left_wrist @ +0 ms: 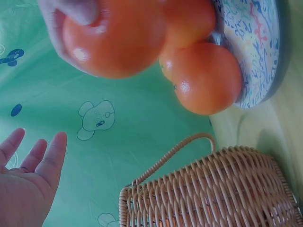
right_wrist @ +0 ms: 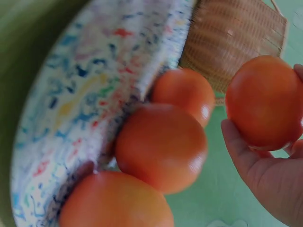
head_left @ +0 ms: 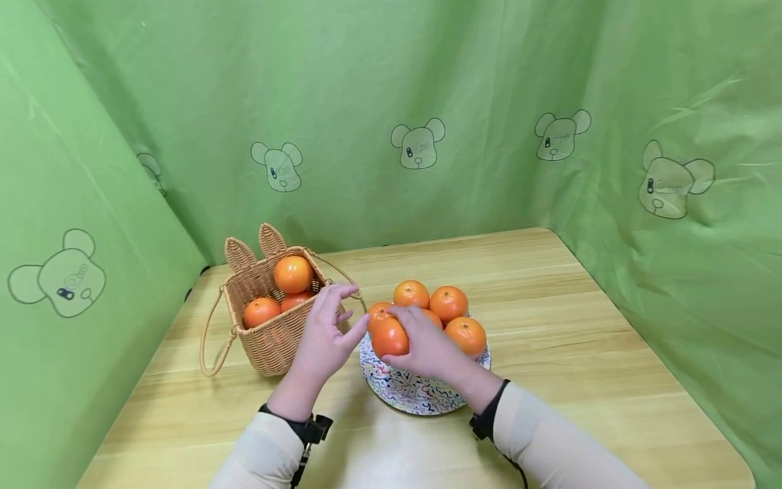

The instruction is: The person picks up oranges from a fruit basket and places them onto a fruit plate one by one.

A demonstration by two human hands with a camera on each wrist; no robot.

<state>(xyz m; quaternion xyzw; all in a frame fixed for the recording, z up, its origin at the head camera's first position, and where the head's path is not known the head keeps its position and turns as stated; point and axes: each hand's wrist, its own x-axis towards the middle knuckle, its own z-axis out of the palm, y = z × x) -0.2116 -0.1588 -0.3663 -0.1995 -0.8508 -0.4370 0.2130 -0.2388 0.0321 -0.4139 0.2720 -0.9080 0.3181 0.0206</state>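
My right hand [head_left: 427, 345] grips an orange [head_left: 389, 338] between thumb and fingers, raised over the near left side of a speckled, multicoloured plate [head_left: 421, 397]. In the right wrist view the held orange [right_wrist: 265, 102] hangs apart from the other oranges [right_wrist: 162, 147] on the plate. My left hand [head_left: 324, 333] is in the air between the basket and the plate, its fingers spread and holding nothing. A wicker basket [head_left: 275, 346] with two ear shapes stands left of that hand, with oranges [head_left: 294, 274] inside. The left wrist view shows the basket's woven side [left_wrist: 208, 189] close by.
Several oranges [head_left: 449, 303] sit on the far part of the plate. One basket handle [head_left: 210, 339] hangs out to the left, another [head_left: 342, 268] reaches toward the plate. Green curtains [head_left: 366, 81] with mouse-head drawings surround the wooden table [head_left: 550, 326].
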